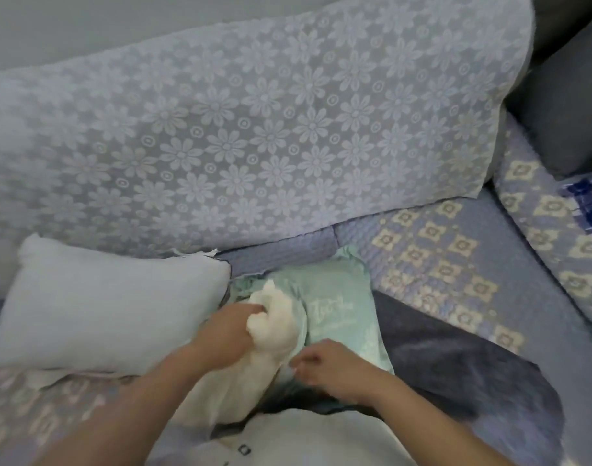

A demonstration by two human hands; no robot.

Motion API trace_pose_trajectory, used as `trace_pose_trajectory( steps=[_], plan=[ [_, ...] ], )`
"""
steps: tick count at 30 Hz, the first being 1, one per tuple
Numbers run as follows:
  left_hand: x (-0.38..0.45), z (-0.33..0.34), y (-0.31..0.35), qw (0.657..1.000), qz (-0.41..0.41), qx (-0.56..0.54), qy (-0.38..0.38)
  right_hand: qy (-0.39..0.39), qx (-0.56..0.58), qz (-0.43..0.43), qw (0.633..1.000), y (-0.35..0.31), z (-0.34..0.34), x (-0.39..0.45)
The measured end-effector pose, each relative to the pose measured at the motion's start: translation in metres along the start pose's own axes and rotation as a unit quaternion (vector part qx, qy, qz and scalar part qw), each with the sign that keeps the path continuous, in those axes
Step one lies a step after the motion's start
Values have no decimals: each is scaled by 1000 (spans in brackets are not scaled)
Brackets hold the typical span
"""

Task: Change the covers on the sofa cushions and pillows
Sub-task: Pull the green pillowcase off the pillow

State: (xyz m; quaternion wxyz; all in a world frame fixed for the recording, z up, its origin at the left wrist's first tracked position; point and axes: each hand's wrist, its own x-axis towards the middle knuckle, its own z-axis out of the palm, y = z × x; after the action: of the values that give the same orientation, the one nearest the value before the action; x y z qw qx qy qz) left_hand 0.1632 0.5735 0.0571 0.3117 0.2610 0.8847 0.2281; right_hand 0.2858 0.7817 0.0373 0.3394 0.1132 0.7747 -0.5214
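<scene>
Two bare hands work at the seat's near edge: the left hand (pixel 230 326) grips a cream pillow insert (pixel 271 317), the right hand (pixel 325 363) pinches the pale green satin cover (pixel 338 304) around it. A bare white pillow (pixel 103 307) lies left; behind, a floral lace throw (pixel 254 129) drapes the backrest.

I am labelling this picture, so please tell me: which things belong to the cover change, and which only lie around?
In use:
left hand gripping cream pillow insert
right hand pinching mint cover

Lying about:
white pillow
dark grey cloth
blue checked cloth
</scene>
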Motion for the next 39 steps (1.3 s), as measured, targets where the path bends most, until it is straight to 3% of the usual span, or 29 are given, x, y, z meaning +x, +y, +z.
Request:
trace_pose_trajectory(
  steps=[2,3,5,8,12,16,20,22,25,27,29,32,34,35,37,39],
  plan=[
    [-44,26,-22,998,33,-54,-16,179,64,94,977,21,-13,8],
    [-62,35,-19,995,32,-81,-38,228,44,111,966,28,-19,13],
    [-83,50,-19,993,37,-95,-60,221,-11,100,970,22,-17,31],
    [-85,64,-16,995,41,-55,-74,140,-100,47,984,-10,9,67],
    [-90,55,-28,994,55,-66,-63,54,-323,52,943,-37,46,117],
    [-100,49,-28,993,52,-71,-78,92,-444,73,888,-36,52,146],
    [-119,34,-39,990,-12,-115,-76,167,-485,112,851,-14,-9,146],
    [-136,6,-59,967,-57,-247,0,204,-452,188,848,10,-54,131],
    [-158,-33,-102,871,-162,-431,173,233,-396,242,855,38,-101,109],
    [-150,-38,-135,796,-215,-514,236,198,-366,186,890,35,-105,104],
    [-129,-38,-156,766,-286,-485,310,113,-342,126,924,22,-93,100],
    [-92,-39,-155,785,-396,-228,419,20,-290,91,952,7,-65,85],
    [-68,-28,-129,838,-286,-75,459,13,-250,40,967,2,-46,70],
    [-57,-16,-109,882,-198,-46,425,27,-225,24,974,2,-36,65],
    [-34,16,-70,964,-62,22,260,68,-170,18,983,-5,-23,54],
    [-17,59,-40,982,3,156,110,107,-123,17,987,-9,-18,46]
  ],
)
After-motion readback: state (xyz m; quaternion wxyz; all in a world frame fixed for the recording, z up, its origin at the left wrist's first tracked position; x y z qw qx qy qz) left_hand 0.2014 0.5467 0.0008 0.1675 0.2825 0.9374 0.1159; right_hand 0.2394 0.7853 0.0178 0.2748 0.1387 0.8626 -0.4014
